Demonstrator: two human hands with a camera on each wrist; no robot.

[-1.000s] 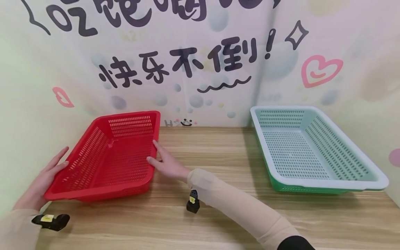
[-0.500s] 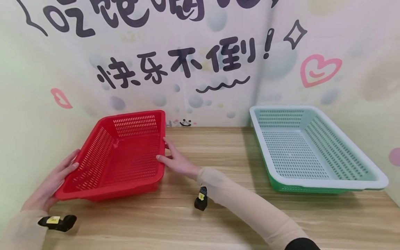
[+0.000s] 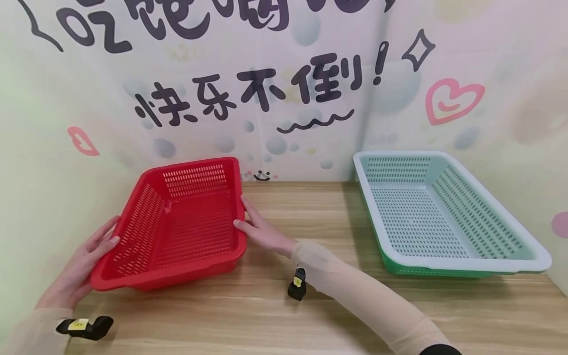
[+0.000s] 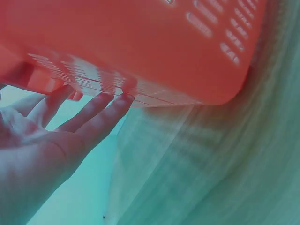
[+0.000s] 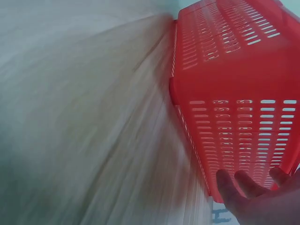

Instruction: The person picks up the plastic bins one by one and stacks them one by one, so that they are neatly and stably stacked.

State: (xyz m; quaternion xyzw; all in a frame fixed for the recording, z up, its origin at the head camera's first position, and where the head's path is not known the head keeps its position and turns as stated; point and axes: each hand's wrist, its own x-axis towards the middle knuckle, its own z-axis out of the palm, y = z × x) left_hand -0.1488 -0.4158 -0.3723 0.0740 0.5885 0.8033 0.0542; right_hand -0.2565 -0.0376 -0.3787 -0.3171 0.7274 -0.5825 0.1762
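Observation:
A red slotted plastic basket (image 3: 195, 231) stands at the left of the wooden table, with nothing inside it. On its left side my left hand (image 3: 82, 266) holds the rim, thumb at the top edge. The left wrist view has the fingers (image 4: 105, 112) stretched against the outer slotted wall. My right hand (image 3: 266, 234) grips the opposite rim, its thumb over the edge; in the right wrist view its fingertips (image 5: 225, 180) lie along the outer wall. Whether the base touches the table everywhere cannot be told.
A pale green and white slotted basket (image 3: 417, 222), with a darker green outside, stands on the right of the wooden table (image 3: 310, 207). Behind the table hangs a printed cloth backdrop (image 3: 310, 143) with large dark characters. Pale side walls close in left and right.
Both hands and the red basket have shifted together to the right, away from the left wall. The hold on the rim looks the same. The green and white basket has stayed put.

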